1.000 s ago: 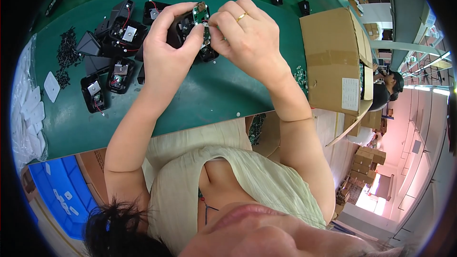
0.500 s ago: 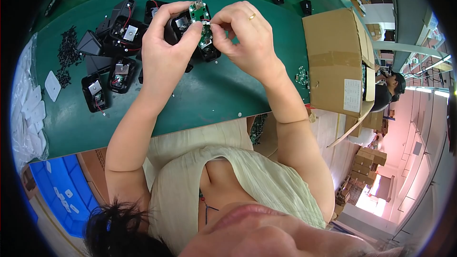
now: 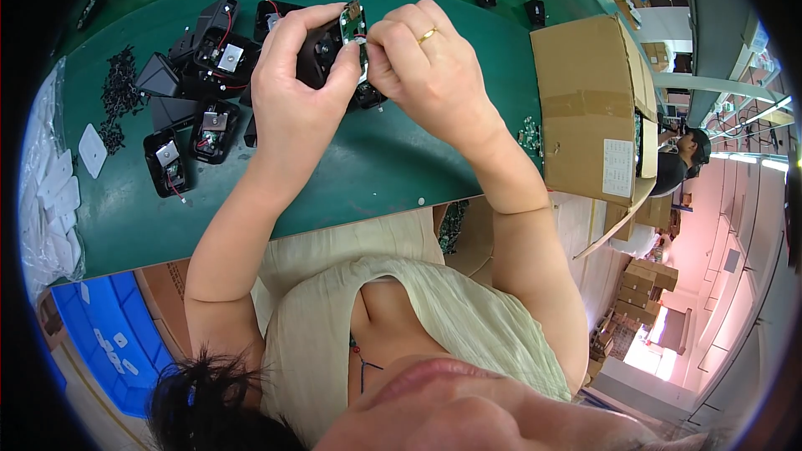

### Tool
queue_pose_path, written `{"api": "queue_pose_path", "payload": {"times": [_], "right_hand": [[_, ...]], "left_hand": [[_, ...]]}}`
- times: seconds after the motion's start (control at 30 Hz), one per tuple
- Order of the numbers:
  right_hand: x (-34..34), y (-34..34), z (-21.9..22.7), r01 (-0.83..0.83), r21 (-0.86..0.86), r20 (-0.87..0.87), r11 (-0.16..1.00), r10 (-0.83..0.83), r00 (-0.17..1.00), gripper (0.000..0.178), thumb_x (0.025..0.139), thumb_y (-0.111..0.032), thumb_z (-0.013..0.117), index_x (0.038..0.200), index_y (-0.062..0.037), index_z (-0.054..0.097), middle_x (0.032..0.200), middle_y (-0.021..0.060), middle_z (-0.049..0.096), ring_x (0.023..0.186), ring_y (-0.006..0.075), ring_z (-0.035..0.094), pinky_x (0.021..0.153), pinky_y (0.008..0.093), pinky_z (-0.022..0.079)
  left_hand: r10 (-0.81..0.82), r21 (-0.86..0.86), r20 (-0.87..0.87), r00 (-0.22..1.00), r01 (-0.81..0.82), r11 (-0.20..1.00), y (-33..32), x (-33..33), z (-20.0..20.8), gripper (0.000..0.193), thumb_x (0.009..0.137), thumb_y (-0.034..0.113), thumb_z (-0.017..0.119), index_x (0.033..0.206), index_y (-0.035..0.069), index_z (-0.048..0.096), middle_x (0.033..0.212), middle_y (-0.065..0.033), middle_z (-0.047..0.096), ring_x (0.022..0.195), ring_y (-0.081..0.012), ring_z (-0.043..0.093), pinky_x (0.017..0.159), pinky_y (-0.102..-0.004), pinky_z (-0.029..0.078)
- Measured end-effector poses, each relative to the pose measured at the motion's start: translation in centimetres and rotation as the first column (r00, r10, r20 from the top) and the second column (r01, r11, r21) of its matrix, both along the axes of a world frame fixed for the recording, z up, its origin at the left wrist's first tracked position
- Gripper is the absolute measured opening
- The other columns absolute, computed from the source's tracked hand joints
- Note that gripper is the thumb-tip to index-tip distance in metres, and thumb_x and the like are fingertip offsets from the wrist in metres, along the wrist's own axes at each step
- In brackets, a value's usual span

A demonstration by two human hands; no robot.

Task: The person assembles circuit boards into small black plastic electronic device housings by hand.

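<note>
My left hand [image 3: 296,88] is closed around a green circuit board [image 3: 353,23], its thumb on the near side. A black plastic housing [image 3: 314,57] sits within the same grip, behind the board. The board stands tilted, nearly edge-on to me. At its right edge my right hand [image 3: 430,67], with a ring on one finger, has thumb and fingers pinched together. A short bit of red wire shows beside these fingertips. What they pinch is hidden. Just below the hands, part of another black housing [image 3: 369,97] rests on the green table [image 3: 376,167].
Several open black housings [image 3: 215,129] with metal blocks and red wires lie to the left. Beyond them are a pile of black screws [image 3: 124,83] and a white plate [image 3: 92,151]. A cardboard box [image 3: 585,100] stands at right, small boards [image 3: 530,132] beside it.
The circuit board and housing have been tilted, so the board's face now shows less. My right hand has turned inward, its fingers closing tighter at the board's edge.
</note>
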State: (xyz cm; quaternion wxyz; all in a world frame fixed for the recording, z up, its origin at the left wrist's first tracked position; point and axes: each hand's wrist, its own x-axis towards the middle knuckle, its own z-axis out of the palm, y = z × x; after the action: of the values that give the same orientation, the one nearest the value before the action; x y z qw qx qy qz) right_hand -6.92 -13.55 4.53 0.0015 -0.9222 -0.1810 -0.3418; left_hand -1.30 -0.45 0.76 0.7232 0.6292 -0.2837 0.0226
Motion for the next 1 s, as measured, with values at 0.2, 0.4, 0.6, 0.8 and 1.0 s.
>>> {"api": "queue_pose_path", "payload": {"times": [0.2, 0.4, 0.6, 0.8, 1.0], "right_hand": [[0.1, -0.2, 0.1, -0.032, -0.056, -0.054, 0.998, 0.029, 0.998, 0.021, 0.059, -0.002, 0.061, 0.077, -0.0005, 0.050, 0.071, 0.0082, 0.047, 0.066, 0.0214, 0.048, 0.047, 0.0273, 0.045], [0.4, -0.2, -0.4, -0.064, -0.052, -0.020, 0.997, 0.063, 0.998, 0.022, 0.060, -0.001, 0.060, 0.079, 0.0004, 0.050, 0.072, 0.0093, 0.047, 0.067, 0.0227, 0.049, 0.048, 0.0277, 0.046], [1.2, -2.0, -0.8, -0.098, 0.079, 0.023, 0.992, 0.096, 0.995, 0.021, 0.065, -0.001, 0.063, 0.084, -0.0009, 0.052, 0.079, 0.0101, 0.052, 0.071, 0.0241, 0.051, 0.057, 0.0312, 0.046], [-0.2, -0.3, -0.1, 0.087, 0.301, -0.047, 0.950, -0.076, 0.996, 0.042, 0.067, -0.013, 0.071, 0.104, -0.0031, 0.053, 0.086, 0.0096, 0.057, 0.077, 0.0247, 0.054, 0.062, 0.0325, 0.047], [-1.1, -0.4, -0.5, 0.176, 0.386, -0.181, 0.905, -0.113, 0.977, 0.054, 0.068, -0.014, 0.071, 0.114, -0.0024, 0.047, 0.088, 0.0111, 0.057, 0.075, 0.0252, 0.055, 0.063, 0.0339, 0.047]], "left_hand": [[0.007, -0.017, 0.011, 1.000, -0.007, 1.000, -0.2, 0.0, -0.4, 0.025, 0.072, 0.000, 0.061, 0.096, 0.002, 0.057, 0.088, -0.0065, 0.057, 0.078, -0.0150, 0.055, 0.069, -0.0258, 0.045], [0.012, -0.043, 0.005, 1.000, -0.011, 0.999, -0.3, 0.0, -0.8, 0.025, 0.074, 0.001, 0.060, 0.098, 0.001, 0.055, 0.090, -0.0066, 0.057, 0.081, -0.0145, 0.055, 0.071, -0.0248, 0.045], [-0.285, -0.236, -0.308, 0.908, 0.217, 0.947, -0.2, 0.0, 0.2, 0.032, 0.085, 0.013, 0.058, 0.111, 0.001, 0.046, 0.096, -0.0049, 0.054, 0.079, -0.0106, 0.054, 0.069, -0.0207, 0.045], [-0.480, -0.400, -0.471, 0.740, 0.305, 0.864, 0.4, 0.5, 0.8, 0.037, 0.086, 0.010, 0.049, 0.121, 0.001, 0.040, 0.105, -0.0080, 0.053, 0.090, -0.0108, 0.051, 0.080, -0.0247, 0.042], [-0.514, -0.231, -0.539, 0.667, 0.470, 0.852, 1.0, 1.1, 1.2, 0.039, 0.082, 0.008, 0.052, 0.119, -0.001, 0.044, 0.103, -0.0055, 0.054, 0.095, -0.0112, 0.051, 0.085, -0.0268, 0.040]]}}
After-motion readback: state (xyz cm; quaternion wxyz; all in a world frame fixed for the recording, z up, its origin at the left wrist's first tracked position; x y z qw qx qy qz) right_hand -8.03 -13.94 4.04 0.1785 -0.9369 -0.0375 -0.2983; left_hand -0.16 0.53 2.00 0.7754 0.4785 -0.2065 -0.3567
